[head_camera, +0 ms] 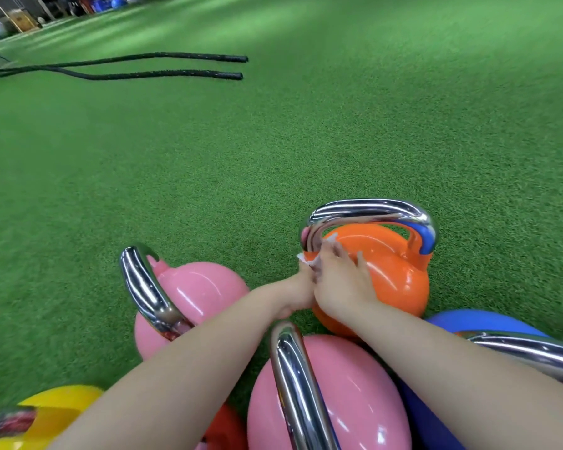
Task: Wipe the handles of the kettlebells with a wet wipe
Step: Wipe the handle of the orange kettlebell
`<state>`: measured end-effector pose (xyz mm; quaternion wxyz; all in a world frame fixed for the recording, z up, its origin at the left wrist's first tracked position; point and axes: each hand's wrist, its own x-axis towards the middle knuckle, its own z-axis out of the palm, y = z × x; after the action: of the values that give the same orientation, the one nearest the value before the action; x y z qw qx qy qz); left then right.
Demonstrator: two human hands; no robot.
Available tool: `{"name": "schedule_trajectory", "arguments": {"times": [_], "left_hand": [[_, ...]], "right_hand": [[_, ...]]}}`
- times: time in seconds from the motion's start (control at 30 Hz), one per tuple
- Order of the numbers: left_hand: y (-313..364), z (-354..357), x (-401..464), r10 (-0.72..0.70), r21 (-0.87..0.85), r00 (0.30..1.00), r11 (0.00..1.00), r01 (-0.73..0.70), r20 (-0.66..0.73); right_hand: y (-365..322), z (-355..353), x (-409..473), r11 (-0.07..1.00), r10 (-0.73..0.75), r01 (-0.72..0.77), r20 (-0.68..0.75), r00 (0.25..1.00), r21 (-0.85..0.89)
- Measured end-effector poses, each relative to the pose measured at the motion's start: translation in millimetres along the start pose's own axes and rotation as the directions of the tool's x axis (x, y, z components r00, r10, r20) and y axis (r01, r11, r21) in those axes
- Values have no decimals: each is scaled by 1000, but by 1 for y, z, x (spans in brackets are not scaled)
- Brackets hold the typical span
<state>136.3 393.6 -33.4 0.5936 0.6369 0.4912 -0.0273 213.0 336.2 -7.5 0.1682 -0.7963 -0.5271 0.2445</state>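
Fingers [340, 254] of both hands press wet wipe [309, 259] against chrome handle [368, 209].

the right hand [338, 284] covers most of the left hand [301, 287] and the crumpled white wet wipe [309, 259]; the bottom edge crops the glossy yellow kettlebell [56, 407].

There was only the one view, from a wide-angle camera worn on the person's head. It looked forward and steeply down over both forearms, very close to the kettlebells [387, 274] clustered at the bottom of the frame. Beyond them the green turf [273, 141] stretched away, curved by the lens, to a far wall at top left.
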Motion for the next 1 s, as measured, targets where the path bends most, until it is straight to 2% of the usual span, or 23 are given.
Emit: {"name": "schedule_trajectory", "arguments": {"times": [0.03, 0.1, 0.2, 0.33, 0.47, 0.6, 0.7, 0.77, 0.87, 0.93, 0.97, 1.0], "left_hand": [[-4, -1, 5, 13, 12, 1000, 1000, -13, -17], [-9, -7, 14, 8, 29, 998, 1000, -7, -65], [-6, -13, 13, 67, -142, 995, 987, -77, -76], [0, -15, 6, 149, -303, 982, 936, -179, -120], [7, -16, -6, 207, -310, 978, 929, -203, -20], [14, -16, -16, 155, -319, 988, 936, -149, -5], [22, -14, -21, 89, -473, 994, 874, -110, -66], [28, -18, -24, 72, -598, 995, 796, -98, -66], [43, -22, -30, 24, -769, 998, 636, -58, -56], [54, -22, -35, -25, -900, 997, 432, -55, -73], [58, -22, -34, -46, -938, 995, 342, -64, -84], [64, -22, -36, -78, -951, 993, 305, -59, -87]], "right_hand": [[2, -6, 2, 996, -6, 7, 9, 1000, -86], [2, -17, 7, 989, -15, 20, 37, 999, -147], [-4, -27, 15, 981, 4, 16, 103, 995, -191], [-3, -25, 15, 979, 1, 20, 103, 995, -204], [3, -10, 10, 985, -20, 30, 63, 998, -168], [-2, -1, -1, 981, -36, 43, 43, 998, -187], [-2, 2, -5, 981, -50, 56, 37, 998, -185], [-3, 0, -2, 996, -26, 29, 38, 999, -88], [-6, -11, 5, 980, 23, -30, 33, 999, 196], [-9, -25, 4, 856, 53, -75, 58, 997, 511], [-12, -31, 3, 736, 59, -100, 84, 995, 669], [-14, -36, 4, 603, 70, -128, 108, 992, 788]]}}
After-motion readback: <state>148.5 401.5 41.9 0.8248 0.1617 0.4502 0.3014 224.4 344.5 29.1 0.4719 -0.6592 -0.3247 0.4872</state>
